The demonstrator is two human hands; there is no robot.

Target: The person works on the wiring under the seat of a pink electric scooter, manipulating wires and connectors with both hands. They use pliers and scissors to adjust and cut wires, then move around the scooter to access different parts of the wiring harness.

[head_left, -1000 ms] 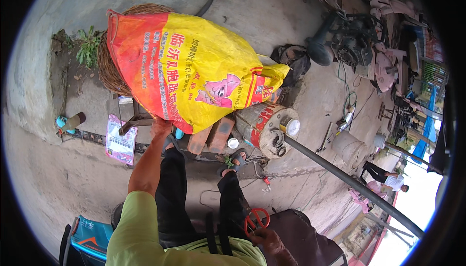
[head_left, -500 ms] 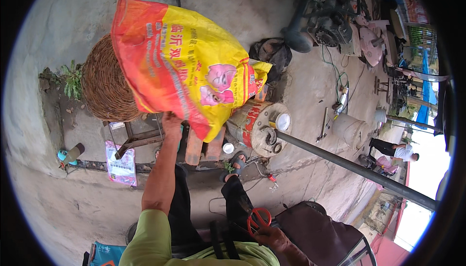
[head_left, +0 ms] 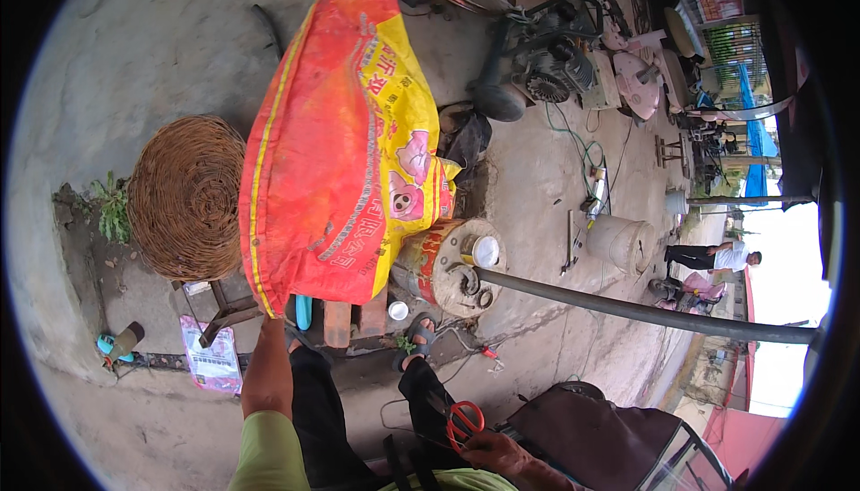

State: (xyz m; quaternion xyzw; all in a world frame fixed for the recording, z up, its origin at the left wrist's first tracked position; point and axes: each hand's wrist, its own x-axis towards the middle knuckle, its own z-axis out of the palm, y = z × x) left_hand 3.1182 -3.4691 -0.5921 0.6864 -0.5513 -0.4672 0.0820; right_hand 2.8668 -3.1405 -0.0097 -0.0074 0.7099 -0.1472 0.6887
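A large red and yellow woven plastic sack (head_left: pixel 313 177), printed with pink pig pictures, stands spread in front of me. At its lower left corner my left hand (head_left: pixel 271 330) is closed on the sack's edge; the fingers are mostly behind the material. Low and to the right, my right hand (head_left: pixel 494 452) grips scissors (head_left: pixel 464 423) with red-orange handles. The dark blades are hard to make out against my trousers. The sack's right side meets a drum-like container (head_left: pixel 439 271) with a white-topped can (head_left: pixel 482 249) on it.
A round wicker basket (head_left: pixel 186 197) lies left of the sack. Bricks (head_left: pixel 337 323) and a small white cup (head_left: pixel 398 311) are by my feet. A long metal pole (head_left: pixel 645 312) runs rightward from the drum. A brown-covered chair (head_left: pixel 591 437) stands at lower right; a person (head_left: pixel 717 257) is far off.
The sack has swung up and turned, showing more of its red side and uncovering the basket. My left hand has moved down and left with its edge; my right keeps the scissors.
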